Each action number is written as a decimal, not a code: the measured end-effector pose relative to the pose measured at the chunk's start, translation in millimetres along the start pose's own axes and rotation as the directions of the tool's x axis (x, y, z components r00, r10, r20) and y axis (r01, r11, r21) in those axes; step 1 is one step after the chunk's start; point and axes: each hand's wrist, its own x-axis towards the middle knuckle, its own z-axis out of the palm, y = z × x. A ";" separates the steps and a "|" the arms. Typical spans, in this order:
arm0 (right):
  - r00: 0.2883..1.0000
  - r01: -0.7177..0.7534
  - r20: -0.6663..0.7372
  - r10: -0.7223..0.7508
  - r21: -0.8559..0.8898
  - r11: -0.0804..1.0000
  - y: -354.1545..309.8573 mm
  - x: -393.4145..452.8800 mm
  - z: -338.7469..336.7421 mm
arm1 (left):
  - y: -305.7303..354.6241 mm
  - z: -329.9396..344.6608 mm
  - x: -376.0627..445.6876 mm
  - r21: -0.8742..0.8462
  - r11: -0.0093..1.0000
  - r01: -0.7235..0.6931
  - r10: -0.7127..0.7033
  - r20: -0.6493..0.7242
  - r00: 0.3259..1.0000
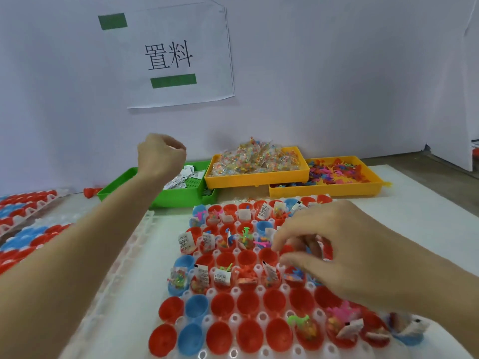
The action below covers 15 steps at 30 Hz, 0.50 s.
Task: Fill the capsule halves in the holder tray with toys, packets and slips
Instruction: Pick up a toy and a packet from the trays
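A white holder tray [236,291] lies in front of me, full of red and blue capsule halves. Several far halves hold slips, packets and toys, like one red half [223,279]. A nearer row of red halves [248,304] stands empty. My right hand [350,257] hovers over the tray's middle right, fingers bent down and spread, thumb and forefinger apart; I see nothing pinched. My left hand [160,156] is raised above the green tray [181,196] of paper slips [181,178], fingers curled in a fist; its inside is hidden.
A yellow tray [256,182] heaped with clear packets and another yellow tray [324,191] of coloured plastic toys stand behind the holder. Trays of closed red and blue capsules [26,224] lie at the left. A spare white tray [124,255] sits under my left forearm. A paper sign [178,55] hangs on the wall.
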 end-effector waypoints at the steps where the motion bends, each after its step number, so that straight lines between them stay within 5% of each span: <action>1: 0.997 -0.032 -0.068 0.027 -0.073 0.997 -1.0 0.7 0.7 | -3.7 2.0 14.6 0.117 0.993 0.006 -0.015 0.073 0.997; 6: 0.993 0.013 -0.113 -0.019 -0.047 0.999 -1.2 0.6 -32.7 | -34.1 20.7 40.6 0.568 0.803 -0.182 -0.052 0.370 0.928; 10: 0.987 0.035 -0.155 -0.037 -0.019 0.999 3.7 3.0 -33.4 | -46.5 35.3 51.5 0.676 0.701 -0.226 -0.062 0.374 0.925; 15: 0.968 0.074 -0.238 -0.076 -0.018 0.997 11.8 3.0 -36.1 | -56.7 42.7 54.2 0.670 0.707 -0.228 0.004 0.318 0.948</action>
